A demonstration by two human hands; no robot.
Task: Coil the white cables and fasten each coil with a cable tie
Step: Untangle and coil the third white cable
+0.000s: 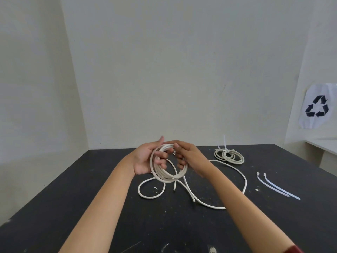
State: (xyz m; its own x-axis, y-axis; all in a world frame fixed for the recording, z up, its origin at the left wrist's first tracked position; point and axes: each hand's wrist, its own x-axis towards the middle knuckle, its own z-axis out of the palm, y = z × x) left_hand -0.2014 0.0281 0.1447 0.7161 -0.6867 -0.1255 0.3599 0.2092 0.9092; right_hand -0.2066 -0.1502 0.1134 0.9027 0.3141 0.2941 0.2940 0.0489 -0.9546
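Above the middle of the black table [91, 207], both my hands hold a coil of white cable [166, 177]. My left hand [145, 159] has its fingers curled through the coil from the left. My right hand [187, 156] pinches the coil's top and right side. Loose cable [237, 172] trails from the coil over the table, in a loop at the left and a wide arc at the right. Two finished coils [229, 156], fastened with cable ties whose tails stick up, lie at the back right. Two loose white cable ties [277, 187] lie at the right.
Pale walls close the table in behind and on the left. A paper with a recycling sign [317, 106] hangs on the right wall above a white shelf [322, 145]. The table top carries white paint flecks.
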